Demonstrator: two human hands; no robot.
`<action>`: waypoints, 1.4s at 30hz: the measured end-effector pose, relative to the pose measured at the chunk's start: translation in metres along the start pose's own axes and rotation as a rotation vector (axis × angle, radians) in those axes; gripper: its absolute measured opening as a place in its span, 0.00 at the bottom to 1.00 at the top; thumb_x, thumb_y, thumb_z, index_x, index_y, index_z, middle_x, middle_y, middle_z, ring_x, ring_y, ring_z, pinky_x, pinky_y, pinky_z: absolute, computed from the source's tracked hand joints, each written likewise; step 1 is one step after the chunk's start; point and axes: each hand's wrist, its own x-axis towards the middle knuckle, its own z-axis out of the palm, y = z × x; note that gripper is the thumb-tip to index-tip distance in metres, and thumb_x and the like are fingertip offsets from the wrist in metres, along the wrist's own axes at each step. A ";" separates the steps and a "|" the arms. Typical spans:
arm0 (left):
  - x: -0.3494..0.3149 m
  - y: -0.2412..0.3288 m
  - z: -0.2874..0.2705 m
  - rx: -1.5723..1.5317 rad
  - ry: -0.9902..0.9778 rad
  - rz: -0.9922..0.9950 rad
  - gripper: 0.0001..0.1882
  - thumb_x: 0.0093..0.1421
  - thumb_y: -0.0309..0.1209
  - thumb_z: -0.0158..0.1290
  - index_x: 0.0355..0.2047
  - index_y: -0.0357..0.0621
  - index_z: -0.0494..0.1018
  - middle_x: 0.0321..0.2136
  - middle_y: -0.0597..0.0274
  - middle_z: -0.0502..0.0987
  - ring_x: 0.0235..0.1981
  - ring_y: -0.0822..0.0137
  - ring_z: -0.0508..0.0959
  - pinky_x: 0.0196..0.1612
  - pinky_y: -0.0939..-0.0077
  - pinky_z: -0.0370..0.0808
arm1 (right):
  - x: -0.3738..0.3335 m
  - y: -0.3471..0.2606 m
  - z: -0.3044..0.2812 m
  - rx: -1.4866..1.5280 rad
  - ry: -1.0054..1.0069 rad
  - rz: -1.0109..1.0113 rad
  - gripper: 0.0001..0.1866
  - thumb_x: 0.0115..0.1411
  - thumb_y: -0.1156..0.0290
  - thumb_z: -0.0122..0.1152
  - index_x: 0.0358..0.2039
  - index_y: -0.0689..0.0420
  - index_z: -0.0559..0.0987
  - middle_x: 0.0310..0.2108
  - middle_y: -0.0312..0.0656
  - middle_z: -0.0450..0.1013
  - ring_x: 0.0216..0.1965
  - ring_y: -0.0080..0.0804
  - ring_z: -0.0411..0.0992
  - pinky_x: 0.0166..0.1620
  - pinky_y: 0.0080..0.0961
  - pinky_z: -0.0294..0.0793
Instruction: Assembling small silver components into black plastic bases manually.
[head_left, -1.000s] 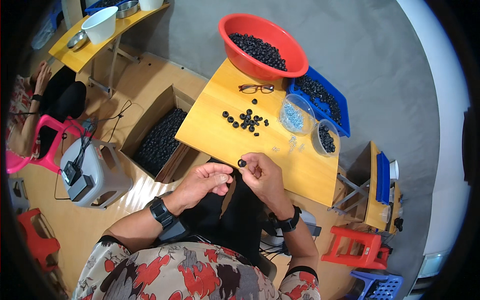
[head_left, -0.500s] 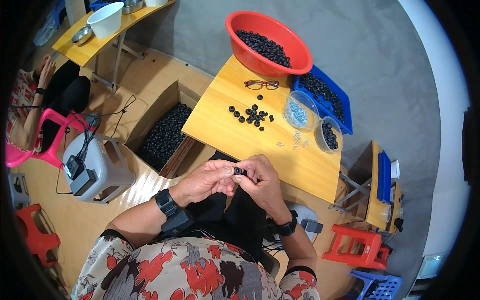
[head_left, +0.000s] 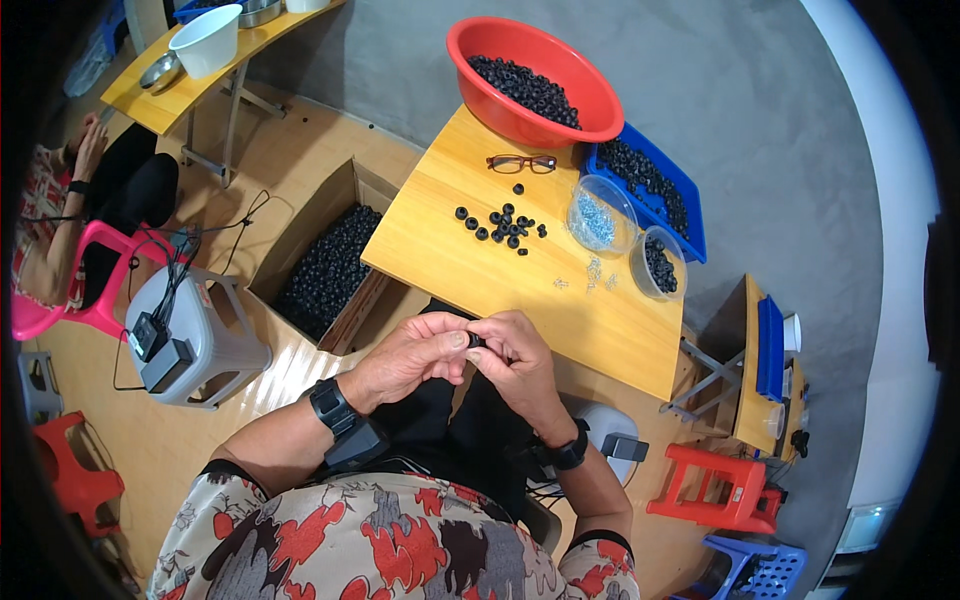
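Both hands meet over my lap, just off the near edge of the yellow table [head_left: 600, 330]. A small round black plastic part [head_left: 476, 341] is pinched between them. My left hand [head_left: 410, 360] presses on it with thumb and fingertips. My right hand [head_left: 515, 365] grips it from the other side, its fingers partly covering it. Several loose black parts [head_left: 497, 233] lie in a cluster on the tabletop ahead. Beside them stand a clear tub of small bluish-silver pieces [head_left: 596, 222] and a clear cup of black parts [head_left: 659, 268]. A few tiny metal pieces [head_left: 594, 274] are scattered near these tubs.
Brown-framed glasses [head_left: 522, 163] lie below a red basin [head_left: 598, 118] of black parts. A blue tray [head_left: 697, 235] adjoins the table's right side. An open carton [head_left: 275, 250] stands on the floor at left, near a grey stool [head_left: 170, 290] with cables. Another person [head_left: 60, 220] sits far left.
The black part has turned slightly between my fingertips and shows less of its face. My hands stay almost in place; the table items look unmoved.
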 end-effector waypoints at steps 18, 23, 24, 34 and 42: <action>-0.002 0.000 0.005 -0.039 0.026 -0.059 0.12 0.63 0.34 0.48 0.40 0.38 0.70 0.25 0.66 0.73 0.23 0.78 0.72 0.30 0.81 0.77 | 0.004 0.001 -0.017 -0.062 -0.095 -0.020 0.15 0.52 0.73 0.62 0.41 0.59 0.76 0.32 0.41 0.70 0.27 0.27 0.69 0.31 0.21 0.69; -0.001 -0.001 0.002 -0.115 0.009 -0.050 0.10 0.62 0.33 0.49 0.38 0.39 0.71 0.26 0.64 0.74 0.21 0.75 0.74 0.29 0.79 0.77 | 0.018 0.048 -0.066 -0.358 0.209 0.143 0.09 0.53 0.71 0.60 0.34 0.60 0.77 0.27 0.45 0.72 0.28 0.36 0.72 0.33 0.27 0.72; -0.002 -0.002 0.000 -0.120 0.005 -0.057 0.09 0.62 0.32 0.50 0.37 0.39 0.71 0.26 0.62 0.75 0.22 0.74 0.75 0.29 0.79 0.77 | 0.020 0.057 -0.076 -0.356 0.208 0.141 0.09 0.53 0.71 0.60 0.34 0.60 0.77 0.27 0.45 0.72 0.28 0.36 0.72 0.33 0.27 0.72; 0.000 -0.001 -0.001 -0.160 0.001 -0.036 0.05 0.59 0.26 0.51 0.35 0.38 0.73 0.27 0.59 0.77 0.22 0.73 0.77 0.28 0.79 0.79 | 0.029 0.085 -0.099 -0.734 0.234 0.117 0.06 0.52 0.71 0.59 0.31 0.57 0.77 0.29 0.45 0.73 0.32 0.41 0.72 0.35 0.33 0.71; -0.002 0.001 -0.002 -0.160 0.013 -0.022 0.06 0.59 0.25 0.51 0.37 0.37 0.73 0.27 0.59 0.77 0.22 0.73 0.77 0.29 0.79 0.79 | 0.024 0.079 -0.094 -0.576 0.322 0.188 0.04 0.52 0.74 0.60 0.29 0.59 0.75 0.24 0.44 0.72 0.24 0.36 0.71 0.29 0.27 0.70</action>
